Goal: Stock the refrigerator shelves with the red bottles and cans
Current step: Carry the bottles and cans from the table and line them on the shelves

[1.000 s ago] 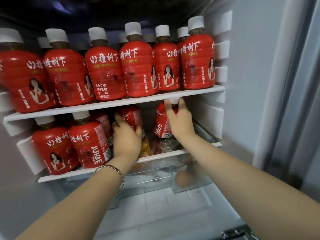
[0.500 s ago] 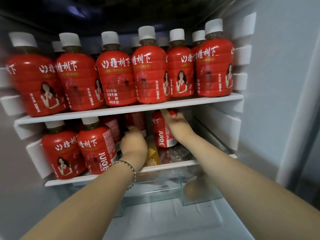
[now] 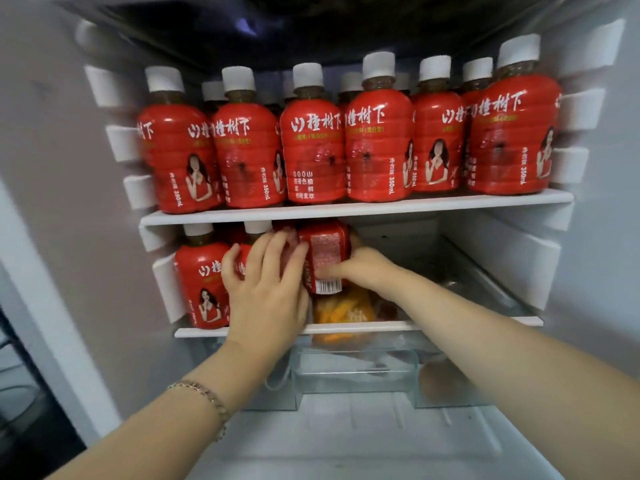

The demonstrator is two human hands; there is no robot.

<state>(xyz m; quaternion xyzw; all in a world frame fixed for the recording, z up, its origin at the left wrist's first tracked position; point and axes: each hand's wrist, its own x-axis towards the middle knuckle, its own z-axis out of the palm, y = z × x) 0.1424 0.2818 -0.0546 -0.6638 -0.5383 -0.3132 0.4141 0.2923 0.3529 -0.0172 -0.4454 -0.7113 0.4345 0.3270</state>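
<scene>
Both hands reach onto the lower shelf (image 3: 346,328): the left hand (image 3: 266,292) lies with spread fingers against the standing bottles (image 3: 201,271), seemingly bracing them, while the right hand (image 3: 363,268) wraps round a red bottle (image 3: 325,251), probably to close it up against that row. Farther up, the upper shelf (image 3: 346,210) looks fully stocked.

I read the white characters 山楂树下 across the labels of the red bottles (image 3: 379,147) on the upper shelf (image 3: 356,206), and "350mL" printed vertically low on several. A lower-shelf bottle (image 3: 204,282) shows part of the same characters. The turned bottle (image 3: 325,258) carries a barcode and fine print too small to read.
</scene>
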